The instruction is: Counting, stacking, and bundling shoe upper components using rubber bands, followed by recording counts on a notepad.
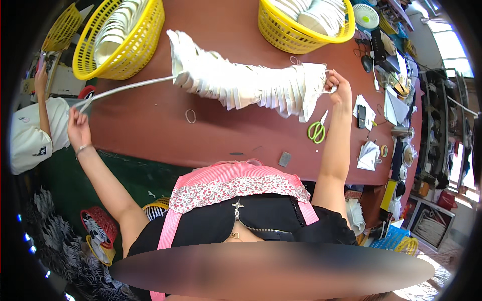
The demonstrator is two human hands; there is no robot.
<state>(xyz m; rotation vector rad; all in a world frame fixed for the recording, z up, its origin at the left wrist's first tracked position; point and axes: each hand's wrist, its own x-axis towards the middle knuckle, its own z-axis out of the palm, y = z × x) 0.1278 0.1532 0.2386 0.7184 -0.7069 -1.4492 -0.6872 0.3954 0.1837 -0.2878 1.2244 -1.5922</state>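
Note:
A long row of white, curved, layered pieces (246, 85) hangs over the table, strung together side by side. From its left end a white cord (131, 85) runs out taut to the left. My left hand (79, 128) is closed around the far end of that cord, arm stretched wide. At the row's right end my right hand (340, 89) is closed, pinching a short bit of white cord next to the last pieces. What material the pieces are I cannot tell.
Two yellow baskets (80, 62) of similar white pieces stand on the brown table (226, 138). Green-handled scissors (317, 131), a loose ring (190, 116) and a small grey block (285, 159) lie nearer. Papers (369, 154) clutter the right. Another person's sleeve (42, 125) shows at far left.

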